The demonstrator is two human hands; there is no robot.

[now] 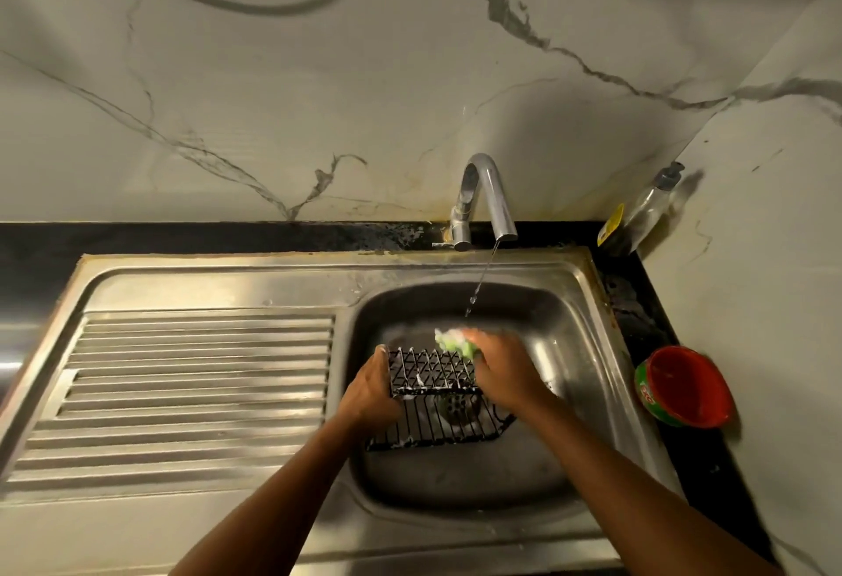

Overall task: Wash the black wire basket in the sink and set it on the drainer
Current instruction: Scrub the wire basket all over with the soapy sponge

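The black wire basket (433, 393) is held tilted inside the steel sink bowl (569, 347), over the drain, with white suds on its wires. My left hand (371, 386) grips its left side. My right hand (505, 370) presses a green soapy sponge (455, 342) against the basket's far upper edge; the hand looks blurred. A thin stream of water falls from the chrome tap (483, 201) into the bowl behind the basket. The ribbed steel drainer (196, 388) lies to the left of the bowl with nothing on it.
A red tub with a green label (683, 386) sits on the black counter right of the sink. A clear pump bottle (647, 211) leans in the back right corner. Marble-patterned wall panels rise behind and on the right.
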